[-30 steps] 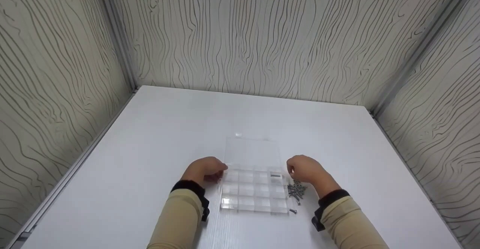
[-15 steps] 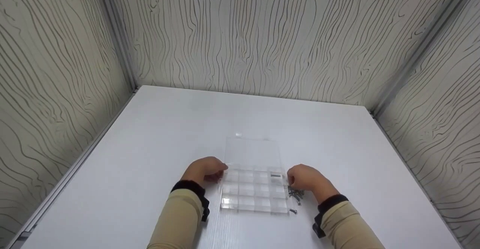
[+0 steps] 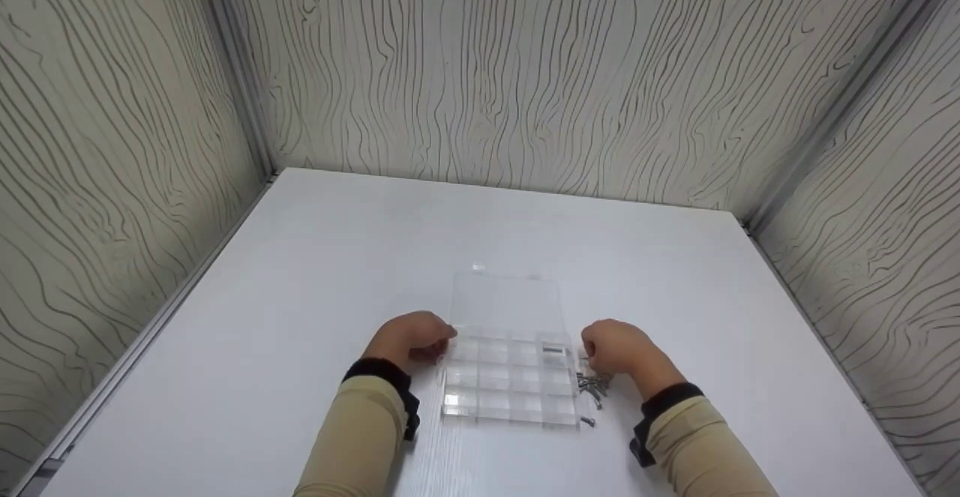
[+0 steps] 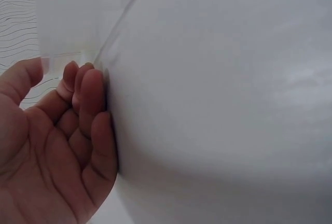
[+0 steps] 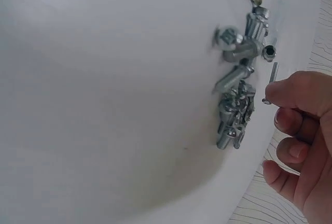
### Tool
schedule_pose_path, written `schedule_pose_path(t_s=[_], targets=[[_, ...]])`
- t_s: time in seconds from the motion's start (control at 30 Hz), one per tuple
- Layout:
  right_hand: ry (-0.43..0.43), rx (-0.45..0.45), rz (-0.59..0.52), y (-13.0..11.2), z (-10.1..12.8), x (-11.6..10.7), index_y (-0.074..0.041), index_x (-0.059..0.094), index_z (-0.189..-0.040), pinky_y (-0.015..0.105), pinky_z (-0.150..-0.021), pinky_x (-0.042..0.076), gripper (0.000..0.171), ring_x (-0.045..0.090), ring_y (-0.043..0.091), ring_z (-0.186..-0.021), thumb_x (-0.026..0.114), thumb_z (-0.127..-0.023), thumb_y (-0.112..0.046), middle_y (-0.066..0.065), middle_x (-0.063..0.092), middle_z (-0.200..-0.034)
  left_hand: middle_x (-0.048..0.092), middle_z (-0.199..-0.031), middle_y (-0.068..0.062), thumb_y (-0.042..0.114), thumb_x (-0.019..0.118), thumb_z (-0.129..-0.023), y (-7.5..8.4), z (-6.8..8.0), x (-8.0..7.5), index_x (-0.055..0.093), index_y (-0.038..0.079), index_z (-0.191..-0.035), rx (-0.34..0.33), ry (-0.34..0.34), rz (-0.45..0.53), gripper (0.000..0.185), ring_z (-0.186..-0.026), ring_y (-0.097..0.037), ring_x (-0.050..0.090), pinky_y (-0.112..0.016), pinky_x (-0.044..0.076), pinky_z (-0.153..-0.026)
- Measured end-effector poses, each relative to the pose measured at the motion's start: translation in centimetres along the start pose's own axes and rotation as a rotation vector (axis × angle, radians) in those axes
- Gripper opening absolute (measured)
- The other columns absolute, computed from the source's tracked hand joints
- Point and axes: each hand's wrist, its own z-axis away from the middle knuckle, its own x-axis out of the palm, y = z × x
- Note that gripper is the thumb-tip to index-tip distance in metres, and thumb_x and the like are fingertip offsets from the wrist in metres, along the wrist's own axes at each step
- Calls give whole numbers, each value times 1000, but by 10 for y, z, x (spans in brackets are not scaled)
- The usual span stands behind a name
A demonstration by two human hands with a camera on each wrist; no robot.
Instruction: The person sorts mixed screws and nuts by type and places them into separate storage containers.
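A staged recording booth: a white table (image 3: 315, 272) enclosed by woodgrain-patterned panels (image 3: 525, 70).

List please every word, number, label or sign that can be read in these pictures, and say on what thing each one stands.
None: no readable text shows in any view.
Clear compartment box: no label or marking.
Screws: no readable stamps on their heads.
Right hand, which pinches one small screw, and left hand: no writing.

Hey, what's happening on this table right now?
A person is working at a clear compartment box that lies open on a white table. The left hand rests against the box's left edge, fingers curled at it. The right hand pinches a single small screw just above a pile of screws beside the box's right side. One compartment in the back row already holds something grey.
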Motion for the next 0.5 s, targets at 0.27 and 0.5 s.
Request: schedule_pose_path(t_s=[0.27, 0.5], targets=[[39, 5, 34, 3, -2, -21, -16, 53, -64, 30, -51, 37, 18, 44, 15, -56, 70, -68, -15, -4, 48, -60, 57, -64, -5, 31, 47, -87, 0, -2, 0, 60, 4, -71, 32, -15, -8, 34, -53, -15, 50, -27, 42, -52], [58, -19, 23, -5, -6, -29, -17, 54, -65, 30, -51, 38, 14, 45, 15, -57, 67, -68, -14, -5, 49, -62, 58, -65, -5, 29, 48, -86, 1, -1, 0, 61, 3, -74, 21, -19, -9, 32, -55, -15, 54, -27, 44, -55]])
